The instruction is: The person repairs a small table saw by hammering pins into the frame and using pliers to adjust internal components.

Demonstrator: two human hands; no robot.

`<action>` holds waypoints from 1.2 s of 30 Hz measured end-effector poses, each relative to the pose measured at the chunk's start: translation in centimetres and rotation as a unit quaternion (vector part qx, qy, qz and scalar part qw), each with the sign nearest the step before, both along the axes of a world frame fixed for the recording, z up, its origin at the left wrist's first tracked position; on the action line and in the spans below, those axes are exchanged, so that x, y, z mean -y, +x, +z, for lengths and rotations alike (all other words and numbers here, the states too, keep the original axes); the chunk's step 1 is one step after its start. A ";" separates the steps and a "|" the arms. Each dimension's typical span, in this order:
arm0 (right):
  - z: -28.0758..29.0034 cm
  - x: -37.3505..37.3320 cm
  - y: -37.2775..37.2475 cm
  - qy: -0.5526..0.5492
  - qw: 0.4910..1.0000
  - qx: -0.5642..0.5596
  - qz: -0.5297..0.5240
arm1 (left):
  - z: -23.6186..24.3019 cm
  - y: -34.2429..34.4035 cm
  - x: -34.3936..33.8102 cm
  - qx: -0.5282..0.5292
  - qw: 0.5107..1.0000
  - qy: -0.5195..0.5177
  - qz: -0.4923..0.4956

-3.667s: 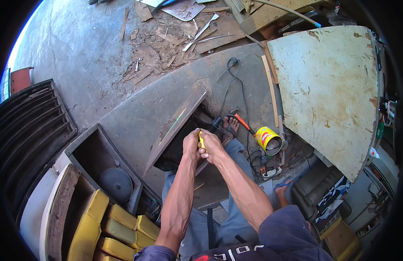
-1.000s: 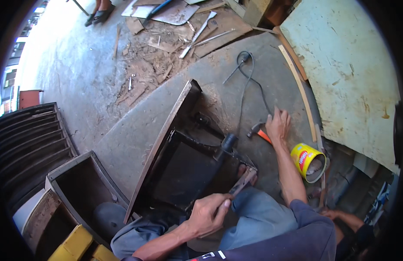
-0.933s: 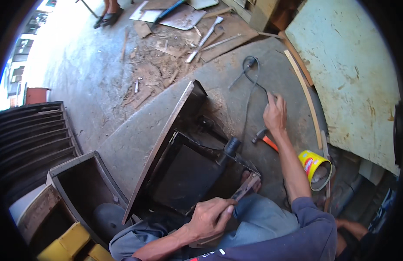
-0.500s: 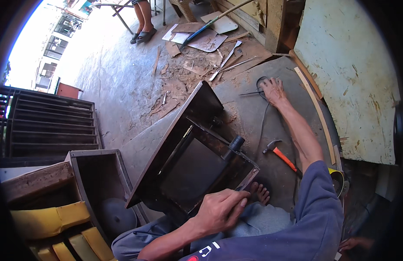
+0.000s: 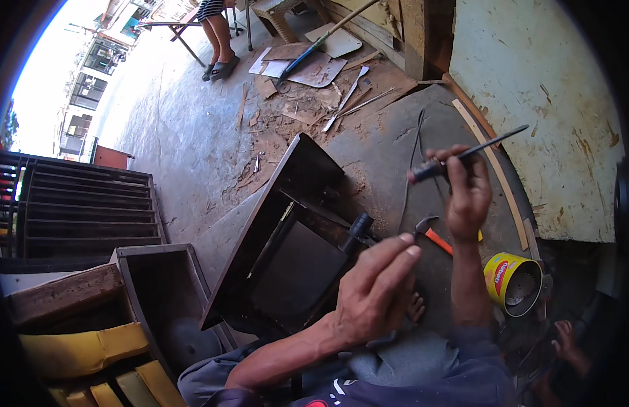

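Note:
My right hand [image 5: 469, 197] is raised over the floor, its fingers wrapped round a screwdriver [image 5: 501, 138] with a dark handle and a long thin shaft pointing up and right. My left hand [image 5: 368, 295] is closed in a pinch near the right end of a dark wooden furniture piece [image 5: 260, 203]; what its fingers hold, if anything, cannot be made out. A black cylindrical part [image 5: 360, 225] sticks up from that piece, just beyond my left hand. On the floor between my hands lies a hammer [image 5: 438, 239] with an orange handle, partly hidden.
A yellow tin [image 5: 497, 271] stands at the right. Dark cable [image 5: 417, 139] lies beyond my right hand. At left are an open wooden box [image 5: 155, 254] and yellow cushioned slats [image 5: 84, 346]. Board scraps [image 5: 314, 71] and debris cover the far floor. Another person's legs [image 5: 218, 42] show behind.
My right hand has lifted the screwdriver from the floor by the cable and come back toward me. My left hand has moved up and right, off the furniture piece's near corner.

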State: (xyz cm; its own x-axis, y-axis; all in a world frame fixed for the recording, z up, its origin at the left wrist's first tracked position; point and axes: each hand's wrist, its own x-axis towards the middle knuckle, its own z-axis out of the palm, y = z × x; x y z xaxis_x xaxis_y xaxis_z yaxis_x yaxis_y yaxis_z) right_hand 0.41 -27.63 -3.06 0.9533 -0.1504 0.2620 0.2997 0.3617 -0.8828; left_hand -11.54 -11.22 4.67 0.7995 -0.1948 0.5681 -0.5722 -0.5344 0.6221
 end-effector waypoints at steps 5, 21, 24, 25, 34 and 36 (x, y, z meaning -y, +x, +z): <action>3.0 0.5 -6.6 0.421 0.879 -0.072 0.210 | -0.2 1.4 1.4 -0.063 0.969 -0.235 0.030; -16.9 6.4 -13.8 -0.714 0.676 -0.165 -0.077 | -1.1 1.6 -2.0 0.063 0.987 0.071 -0.128; -18.1 7.1 -13.9 -0.712 0.673 -0.195 -0.047 | -2.3 1.8 -2.8 0.095 0.991 0.063 -0.073; -18.3 7.5 -13.9 -0.709 0.671 -0.216 -0.024 | -3.4 1.6 -3.0 0.096 0.993 0.046 -0.050; -14.4 5.9 -14.6 -0.532 0.792 -0.292 -0.062 | -6.2 2.1 -4.2 0.071 0.996 0.000 0.049; -14.1 6.1 -14.6 -0.530 0.790 -0.303 -0.059 | -6.3 2.3 -4.0 0.083 0.995 -0.005 0.060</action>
State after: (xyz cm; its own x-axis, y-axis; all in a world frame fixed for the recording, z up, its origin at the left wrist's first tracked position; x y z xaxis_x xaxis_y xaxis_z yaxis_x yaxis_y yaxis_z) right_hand -14.20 -33.73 -17.17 0.9479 -0.2496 -0.1978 -0.3168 -0.6752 -0.6661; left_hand -9.23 -7.24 -1.65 0.7124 -0.0974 0.6950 -0.5997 -0.5990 0.5307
